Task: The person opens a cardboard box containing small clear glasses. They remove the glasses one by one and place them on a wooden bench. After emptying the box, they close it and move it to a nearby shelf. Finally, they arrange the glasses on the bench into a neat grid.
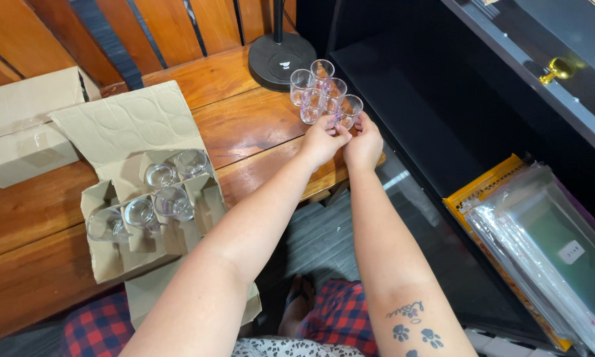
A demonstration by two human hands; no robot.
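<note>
Both hands met at the near edge of a cluster of small clear glasses [320, 92] beside the black lamp base [281, 59] — the left hand [322, 140] and right hand [365, 144] pinched around the nearest glass [349, 110], though the exact grip was hard to see. Packed so tightly near the bench edge, a nudge could have toppled neighbours — or sent one off.

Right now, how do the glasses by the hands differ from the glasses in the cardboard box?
The glasses by the hands stand upright, bunched together on the bare wooden bench; the glasses in the box lie tilted, each in its own cardboard slot. Both hands, left hand and right hand, touch the bench cluster; nothing touches the boxed ones. All are small and clear.
</note>
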